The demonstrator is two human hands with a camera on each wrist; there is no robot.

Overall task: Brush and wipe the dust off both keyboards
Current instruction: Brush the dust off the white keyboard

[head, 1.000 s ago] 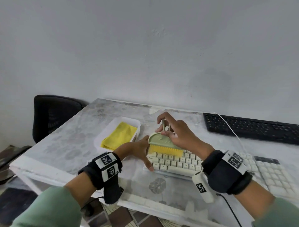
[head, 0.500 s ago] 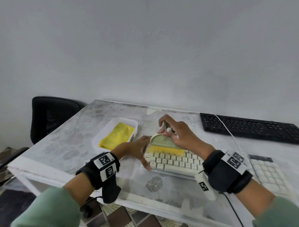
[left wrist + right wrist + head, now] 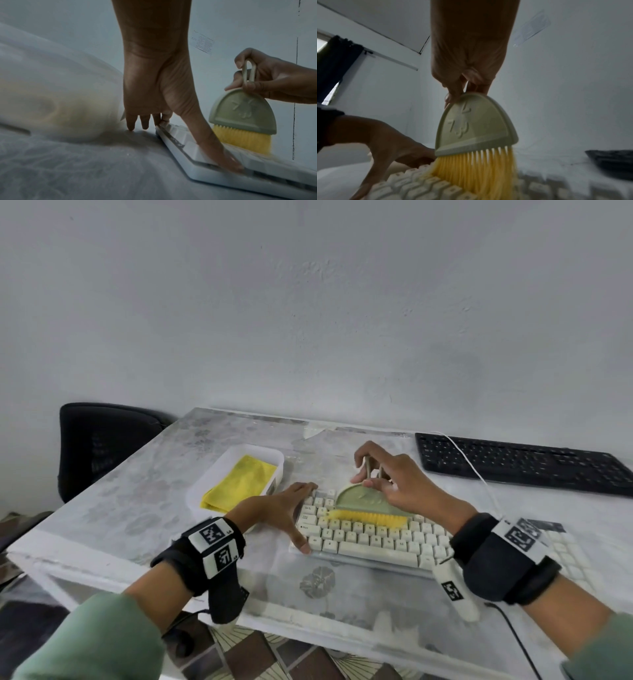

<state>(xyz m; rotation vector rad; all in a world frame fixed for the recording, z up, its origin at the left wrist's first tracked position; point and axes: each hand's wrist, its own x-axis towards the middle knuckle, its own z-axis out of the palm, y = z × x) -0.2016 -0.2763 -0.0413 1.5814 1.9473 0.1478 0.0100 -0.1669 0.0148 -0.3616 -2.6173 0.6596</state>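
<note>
I see my left hand (image 3: 278,513) braced along the left end of the cream mechanical keyboard (image 3: 371,537), thumb on its near corner, blocking that side. Just beyond it the white plastic tray (image 3: 219,474) with the folded yellow cloth (image 3: 239,486) narrows the gap. My right hand (image 3: 399,482) and the green brush with yellow bristles (image 3: 368,508) cover the upper key rows. The marbled tabletop (image 3: 137,491) lies open far left and in front. The black flat keyboard (image 3: 520,462) and its white cable (image 3: 479,479) bar the right rear.

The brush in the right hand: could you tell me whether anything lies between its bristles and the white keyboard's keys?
Nothing visible: the brush bristles already rest on the white keyboard; the left hand only steadies its left edge.
</note>
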